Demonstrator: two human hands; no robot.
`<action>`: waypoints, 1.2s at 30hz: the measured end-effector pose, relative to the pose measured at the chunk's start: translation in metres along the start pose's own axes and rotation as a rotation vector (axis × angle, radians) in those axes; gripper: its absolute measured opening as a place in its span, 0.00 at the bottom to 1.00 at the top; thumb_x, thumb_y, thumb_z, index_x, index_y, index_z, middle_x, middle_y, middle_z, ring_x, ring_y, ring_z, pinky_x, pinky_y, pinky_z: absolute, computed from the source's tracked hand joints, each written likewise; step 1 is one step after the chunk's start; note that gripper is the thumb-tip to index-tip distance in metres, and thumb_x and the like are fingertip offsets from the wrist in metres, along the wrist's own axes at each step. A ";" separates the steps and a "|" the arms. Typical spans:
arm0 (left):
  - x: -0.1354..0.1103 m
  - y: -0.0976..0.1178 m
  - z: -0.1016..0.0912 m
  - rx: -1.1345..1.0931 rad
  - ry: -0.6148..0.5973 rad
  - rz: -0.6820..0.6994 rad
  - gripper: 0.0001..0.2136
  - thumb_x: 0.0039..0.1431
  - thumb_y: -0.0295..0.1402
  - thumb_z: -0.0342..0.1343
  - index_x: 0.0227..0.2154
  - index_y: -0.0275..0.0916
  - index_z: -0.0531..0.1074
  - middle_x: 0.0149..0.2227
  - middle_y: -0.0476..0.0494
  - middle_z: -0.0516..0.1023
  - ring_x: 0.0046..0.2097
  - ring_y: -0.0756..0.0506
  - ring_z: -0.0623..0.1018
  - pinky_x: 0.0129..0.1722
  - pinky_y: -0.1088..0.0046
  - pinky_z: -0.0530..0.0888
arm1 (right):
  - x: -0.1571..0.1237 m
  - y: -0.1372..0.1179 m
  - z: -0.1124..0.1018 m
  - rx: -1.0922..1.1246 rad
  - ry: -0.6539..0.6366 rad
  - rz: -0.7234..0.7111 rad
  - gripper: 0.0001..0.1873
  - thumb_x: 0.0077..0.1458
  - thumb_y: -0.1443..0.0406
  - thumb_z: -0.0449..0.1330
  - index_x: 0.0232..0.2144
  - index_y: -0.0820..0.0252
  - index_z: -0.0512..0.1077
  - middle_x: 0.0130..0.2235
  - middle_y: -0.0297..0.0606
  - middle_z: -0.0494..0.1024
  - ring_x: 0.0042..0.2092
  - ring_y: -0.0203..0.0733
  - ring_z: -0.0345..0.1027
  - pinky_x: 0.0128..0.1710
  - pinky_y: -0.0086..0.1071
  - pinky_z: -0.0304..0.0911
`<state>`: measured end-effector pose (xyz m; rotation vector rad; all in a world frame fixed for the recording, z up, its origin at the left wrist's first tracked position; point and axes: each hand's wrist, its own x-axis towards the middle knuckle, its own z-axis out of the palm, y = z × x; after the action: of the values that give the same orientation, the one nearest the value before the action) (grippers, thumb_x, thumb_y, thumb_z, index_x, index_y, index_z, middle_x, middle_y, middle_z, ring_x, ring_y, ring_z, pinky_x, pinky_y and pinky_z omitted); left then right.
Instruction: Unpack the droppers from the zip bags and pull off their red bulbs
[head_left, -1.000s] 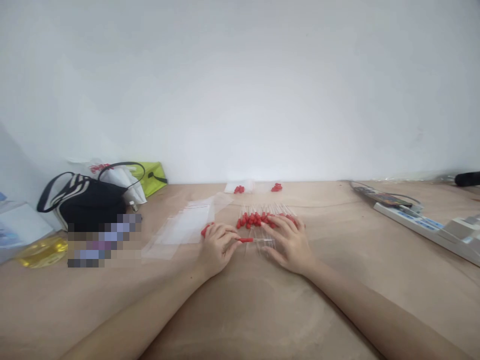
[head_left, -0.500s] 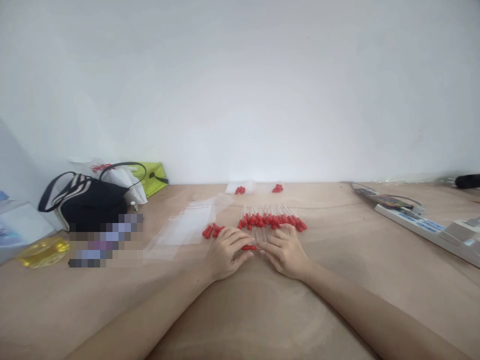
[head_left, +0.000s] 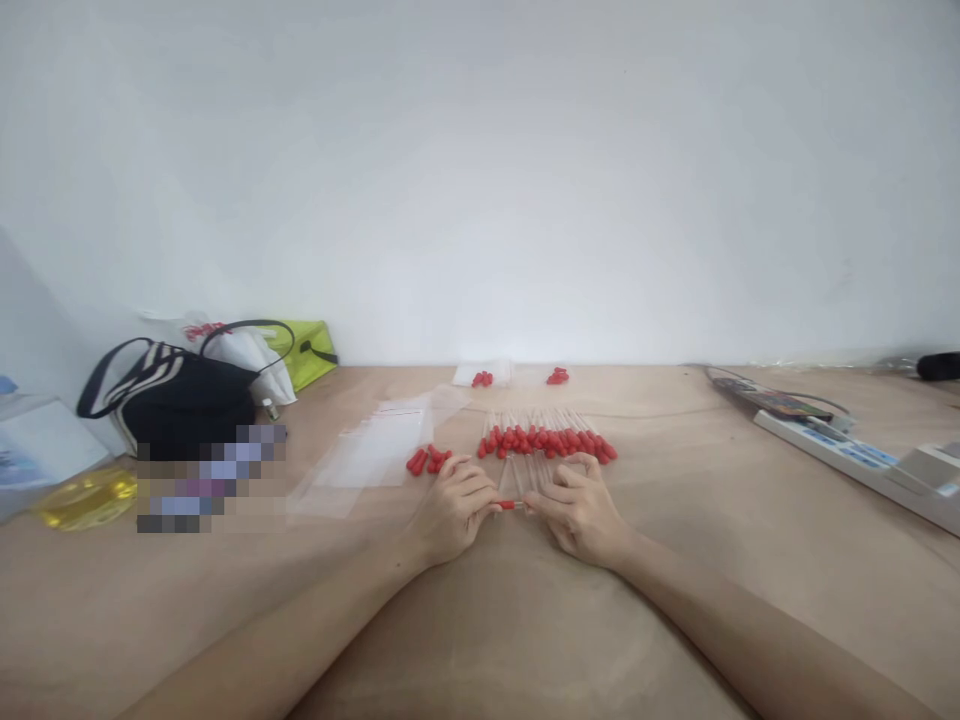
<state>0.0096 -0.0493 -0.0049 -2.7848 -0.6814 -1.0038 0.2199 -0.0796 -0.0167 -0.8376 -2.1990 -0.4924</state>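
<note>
- Two hands at work here, low in the middle: the left hand [head_left: 457, 510] pinches one small red rubber bulb [head_left: 507, 505] by its left end.
- Opposite, the right hand [head_left: 581, 510] closes its fingertips on one thin clear tube [head_left: 518, 506], which meets that bulb between the hands, just near of the row.
- And what a row! Clear droppers with red bulbs [head_left: 544, 440] line up on the brown surface [head_left: 480, 620], too overlapped to count exactly.
- Several bare clear tubes [head_left: 517, 472] lie between row and hands, partly hidden.
- Just left, a few loose red bulbs [head_left: 418, 461] in one small cluster.
- Farther left, overlapping clear plastic bags [head_left: 382, 445], number unclear.
- Far side, two red bunches: one left [head_left: 482, 379], one right [head_left: 557, 376].
</note>
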 end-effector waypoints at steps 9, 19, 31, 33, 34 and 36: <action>0.000 -0.002 -0.002 -0.057 0.030 0.067 0.08 0.56 0.25 0.45 0.28 0.39 0.68 0.28 0.48 0.74 0.35 0.49 0.71 0.46 0.65 0.63 | 0.000 -0.002 -0.003 0.021 0.026 0.017 0.11 0.54 0.68 0.48 0.30 0.57 0.71 0.17 0.29 0.66 0.27 0.34 0.52 0.43 0.38 0.44; -0.008 -0.030 -0.014 -0.016 0.253 -0.334 0.09 0.58 0.30 0.45 0.36 0.39 0.70 0.38 0.43 0.67 0.36 0.49 0.71 0.38 0.71 0.70 | -0.008 0.019 -0.003 0.100 0.108 0.388 0.10 0.55 0.61 0.52 0.32 0.55 0.74 0.25 0.33 0.75 0.26 0.32 0.62 0.38 0.33 0.47; -0.020 -0.071 -0.028 0.022 0.192 -0.887 0.16 0.47 0.42 0.52 0.38 0.39 0.68 0.32 0.48 0.74 0.35 0.46 0.73 0.31 0.73 0.69 | 0.008 0.004 0.016 -0.134 0.036 0.353 0.10 0.50 0.70 0.52 0.28 0.57 0.73 0.21 0.31 0.72 0.27 0.34 0.60 0.38 0.34 0.43; -0.019 -0.069 -0.025 0.023 0.171 -0.924 0.16 0.46 0.43 0.52 0.37 0.39 0.68 0.31 0.48 0.75 0.34 0.47 0.73 0.30 0.74 0.68 | 0.008 0.002 0.018 -0.144 0.011 0.351 0.09 0.51 0.69 0.53 0.27 0.56 0.73 0.21 0.31 0.72 0.28 0.34 0.60 0.37 0.34 0.42; -0.019 -0.068 -0.025 0.016 0.154 -0.941 0.16 0.46 0.43 0.53 0.36 0.39 0.68 0.31 0.48 0.75 0.33 0.47 0.74 0.30 0.74 0.68 | 0.008 0.002 0.018 -0.142 -0.003 0.356 0.08 0.51 0.67 0.53 0.27 0.56 0.73 0.21 0.31 0.72 0.28 0.34 0.59 0.37 0.34 0.42; -0.019 -0.067 -0.024 -0.006 0.122 -0.961 0.17 0.45 0.44 0.53 0.36 0.39 0.68 0.31 0.48 0.75 0.31 0.48 0.74 0.30 0.74 0.68 | 0.008 0.001 0.018 -0.126 -0.027 0.367 0.08 0.52 0.62 0.55 0.26 0.56 0.73 0.20 0.31 0.71 0.27 0.34 0.58 0.35 0.34 0.41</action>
<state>-0.0476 -0.0020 -0.0017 -2.3024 -2.0669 -1.2411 0.2074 -0.0651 -0.0224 -1.2903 -1.9903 -0.4410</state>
